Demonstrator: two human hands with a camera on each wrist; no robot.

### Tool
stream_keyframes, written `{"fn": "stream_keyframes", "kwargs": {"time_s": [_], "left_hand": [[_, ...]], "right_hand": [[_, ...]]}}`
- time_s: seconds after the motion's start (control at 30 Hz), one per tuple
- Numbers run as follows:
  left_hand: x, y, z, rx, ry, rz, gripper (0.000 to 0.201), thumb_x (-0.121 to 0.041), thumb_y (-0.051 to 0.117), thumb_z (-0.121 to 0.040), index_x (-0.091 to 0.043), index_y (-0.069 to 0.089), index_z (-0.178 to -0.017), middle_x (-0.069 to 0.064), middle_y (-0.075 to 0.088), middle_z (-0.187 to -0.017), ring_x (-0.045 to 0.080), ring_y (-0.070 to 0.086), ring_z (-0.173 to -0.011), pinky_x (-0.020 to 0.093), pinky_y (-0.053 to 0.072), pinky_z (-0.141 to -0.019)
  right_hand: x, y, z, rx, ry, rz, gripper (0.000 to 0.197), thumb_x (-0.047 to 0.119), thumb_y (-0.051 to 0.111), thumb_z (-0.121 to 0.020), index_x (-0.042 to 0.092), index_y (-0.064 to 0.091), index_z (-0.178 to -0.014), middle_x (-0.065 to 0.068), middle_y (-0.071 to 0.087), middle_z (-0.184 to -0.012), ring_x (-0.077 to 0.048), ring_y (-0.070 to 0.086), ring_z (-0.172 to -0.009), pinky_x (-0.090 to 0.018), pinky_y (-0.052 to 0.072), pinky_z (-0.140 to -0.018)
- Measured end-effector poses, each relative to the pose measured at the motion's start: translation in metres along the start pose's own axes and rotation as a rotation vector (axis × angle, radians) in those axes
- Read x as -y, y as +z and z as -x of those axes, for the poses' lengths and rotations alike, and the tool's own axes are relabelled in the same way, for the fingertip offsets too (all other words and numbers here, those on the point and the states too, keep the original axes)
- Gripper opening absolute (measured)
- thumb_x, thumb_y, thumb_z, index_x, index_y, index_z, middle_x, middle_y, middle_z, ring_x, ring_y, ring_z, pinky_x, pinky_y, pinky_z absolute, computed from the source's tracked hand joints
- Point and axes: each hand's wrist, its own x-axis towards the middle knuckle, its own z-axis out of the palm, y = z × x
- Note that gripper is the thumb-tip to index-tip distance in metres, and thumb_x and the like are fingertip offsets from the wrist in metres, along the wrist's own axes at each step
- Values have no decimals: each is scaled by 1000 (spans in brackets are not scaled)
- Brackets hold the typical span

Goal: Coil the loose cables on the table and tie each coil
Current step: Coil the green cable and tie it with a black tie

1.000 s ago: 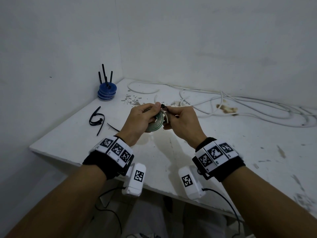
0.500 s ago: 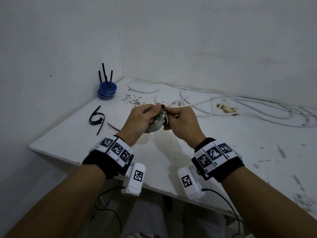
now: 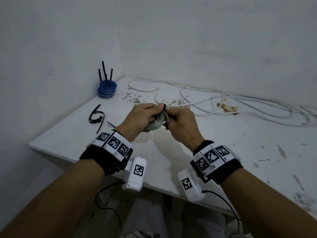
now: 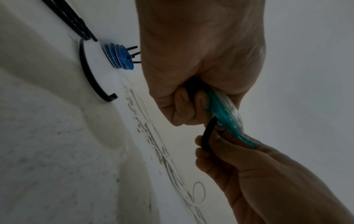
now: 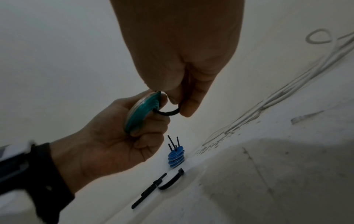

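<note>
Fingertips (image 5: 173, 100) of the right hand (image 3: 181, 124) pinch a black zip tie (image 5: 168, 112) looped through a flat teal cable coil (image 3: 157, 122), while the left hand (image 3: 139, 120) curls its thumb and fingers round the coil's edge, both held above the white table (image 3: 223, 152). The step in hand appears to be tying this coil; next, the tie's tail likely needs feeding into its head and drawing snug, with the left hand keeping the turns flat. One coil is held. A stack of blue coils (image 3: 107, 89), about four, stands in the far left corner, four black tie tails poking up. Spare black zip ties (image 3: 97, 116), seemingly three, lie near the left edge. Loose white cables (image 3: 240, 107) sprawl along the back wall; their number cannot be told.
</note>
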Motion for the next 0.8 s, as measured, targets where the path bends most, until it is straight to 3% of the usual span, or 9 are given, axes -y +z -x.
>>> {"fn": "stream_keyframes", "kwargs": {"time_s": [0.1,0.23,0.37,0.43,0.5,0.6,0.67,0.73,0.8], "left_hand": [[-5,1,-2,2,-12,-3,47,-39,61,-95,-26,62,-51,-4,37,-49,13,29,-44,24,22,-47],[-4,1,-3,10,-51,3,48,-39,62,-94,-24,60,-49,0,33,-55,14,26,-47,25,19,-48],[-2,1,-4,6,-74,54,49,-38,62,-95,-24,58,-48,1,31,-55,15,24,-49,33,14,-55],[-3,0,-6,29,-93,48,48,-38,62,-94,-24,57,-49,1,31,-56,15,23,-49,32,14,-54],[-3,-2,-7,48,-108,31,50,-39,62,-94,-24,57,-47,0,31,-55,14,24,-48,26,16,-50],[-5,-3,-7,74,-109,-2,46,-38,62,-95,-25,64,-51,-5,37,-49,11,29,-45,23,21,-45],[-6,-4,-9,64,-85,-24,39,-38,63,-94,-25,68,-58,-7,40,-47,10,30,-43,22,22,-45],[-6,-8,-12,38,-59,-62,31,-38,63,-94,-21,68,-68,-7,42,-47,9,32,-40,22,23,-45],[-3,-10,-14,37,-27,-133,28,-35,62,-95,-16,69,-76,-7,44,-48,8,33,-40,22,24,-45]], "right_hand": [[-1,2,-2,-40,-29,32,24,2,56,-93,10,78,-95,0,70,-70,-21,64,-65,-41,56,-70],[-3,1,-4,-85,56,9,28,0,55,-94,9,74,-112,4,69,-73,-13,64,-63,-42,59,-75],[2,-2,-5,-53,74,-40,30,-3,52,-95,5,72,-115,0,65,-71,-15,63,-61,-31,59,-69],[2,-3,-5,-59,53,-43,28,-2,53,-95,6,73,-112,8,62,-66,-5,59,-58,-21,54,-63],[2,-2,-4,-49,26,-31,23,4,58,-95,9,75,-110,18,63,-68,6,59,-58,-15,49,-66],[8,-2,-3,-60,13,-49,23,7,61,-95,9,73,-114,10,71,-77,5,61,-65,-25,56,-78],[12,-6,-5,-47,34,-73,29,4,57,-94,5,68,-121,-5,73,-85,-11,67,-75,-37,57,-86],[17,-12,-5,32,67,-163,28,3,50,-91,-1,72,-107,-20,70,-83,-27,66,-75,-48,56,-85],[21,-18,-6,80,106,-243,26,14,54,-92,-3,74,-94,-23,67,-78,-24,63,-69,-50,57,-81]]}}
